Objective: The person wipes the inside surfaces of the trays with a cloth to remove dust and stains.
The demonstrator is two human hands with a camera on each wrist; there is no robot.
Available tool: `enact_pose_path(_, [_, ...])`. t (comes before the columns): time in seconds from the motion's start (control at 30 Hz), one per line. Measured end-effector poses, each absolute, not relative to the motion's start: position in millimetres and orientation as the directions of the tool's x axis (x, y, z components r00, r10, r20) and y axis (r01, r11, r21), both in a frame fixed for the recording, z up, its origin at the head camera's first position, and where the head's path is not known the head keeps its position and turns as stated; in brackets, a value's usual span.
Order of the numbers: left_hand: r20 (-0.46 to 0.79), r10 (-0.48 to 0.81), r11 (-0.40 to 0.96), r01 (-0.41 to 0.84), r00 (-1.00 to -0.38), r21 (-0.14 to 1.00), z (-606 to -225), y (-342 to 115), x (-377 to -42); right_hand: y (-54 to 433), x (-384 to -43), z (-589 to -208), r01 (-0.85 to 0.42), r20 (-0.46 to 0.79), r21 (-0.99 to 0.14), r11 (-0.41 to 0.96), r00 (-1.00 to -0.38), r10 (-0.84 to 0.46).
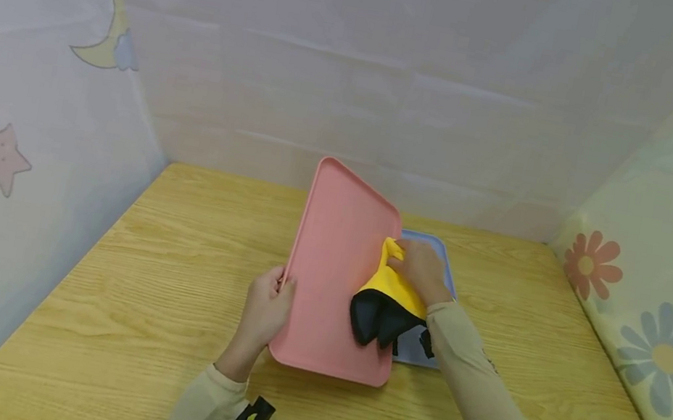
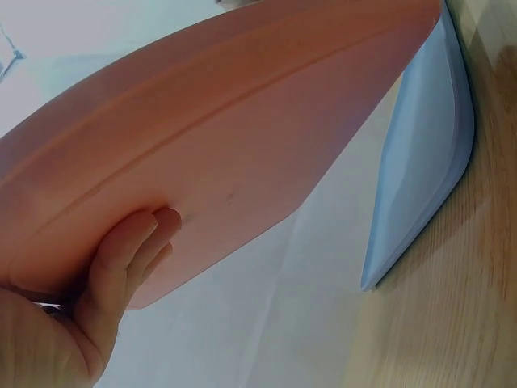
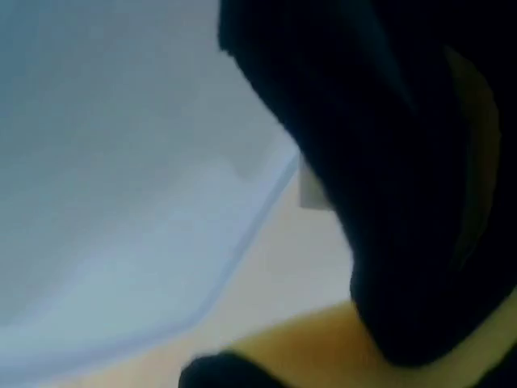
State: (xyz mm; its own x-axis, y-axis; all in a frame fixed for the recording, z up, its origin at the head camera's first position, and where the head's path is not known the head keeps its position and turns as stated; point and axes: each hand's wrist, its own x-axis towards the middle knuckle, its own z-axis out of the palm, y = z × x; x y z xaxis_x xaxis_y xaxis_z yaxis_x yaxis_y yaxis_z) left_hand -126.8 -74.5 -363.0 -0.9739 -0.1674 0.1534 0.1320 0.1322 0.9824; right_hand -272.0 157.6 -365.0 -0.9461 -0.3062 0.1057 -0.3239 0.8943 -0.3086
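- Left hand (image 1: pixel 268 306) has a proper grip on a pink rectangular tray with rounded corners and a raised rim (image 1: pixel 327 267), holding it by its left edge: thumb on the inner side, fingers flat against the underside.
- That pink tray is tipped up steeply around the middle of the pale wood-grain desk (image 1: pixel 193 239), with its right side overlapping the other tray from the head view. Can't tell if the two actually touch.
- Right hand (image 1: pixel 420 267) is pinching the yellow end of a floppy yellow-and-black fabric piece (image 1: pixel 399 290). The black part hangs downward in front of the pink tray's right edge. Can't tell what the thing is exactly.
- The other one is a light blue tray with rounded corners and a rim (image 2: pixel 424 153), sitting on the desk right of centre, nearer the far edge than the near one. It's partly hidden by the pink tray, the fabric and the right arm.
- Both arms have beige sleeves (image 1: pixel 480 387), and there's a small black gadget (image 1: pixel 256 414) at the left wrist.
- Backdrop past the desk's left edge has a pink star (image 1: pixel 1 158); past the right edge, a red flower (image 1: pixel 592 265).
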Motion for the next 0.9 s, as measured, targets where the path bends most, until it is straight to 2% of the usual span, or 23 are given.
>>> enact_pose_path(0.17, [0.153, -0.155, 0.134, 0.132, -0.976, 0.982, -364.6, -74.7, -127.9, 157.7, -272.9, -375.3, -0.326, 0.117, -0.522, 0.788, -0.943, -0.313])
enact_pose_path(0.3, [0.168, -0.158, 0.158, 0.143, -0.973, 0.977, -366.3, -74.4, -130.1, 150.9, -269.7, -377.2, -0.317, 0.140, -0.615, 0.722, -0.945, -0.296])
enact_pose_path(0.7, [0.163, -0.167, 0.181, 0.132, -0.972, 0.974, -368.0, -70.2, -132.8, 108.5, -252.1, -353.7, -0.279, 0.125, -0.668, 0.690, -0.956, -0.266])
enact_pose_path(0.9, [0.187, -0.172, 0.162, 0.159, -0.967, 0.974, -368.8, -68.1, -134.2, 86.1, -242.1, -339.2, -0.332, 0.178, -0.693, 0.640, -0.939, -0.295])
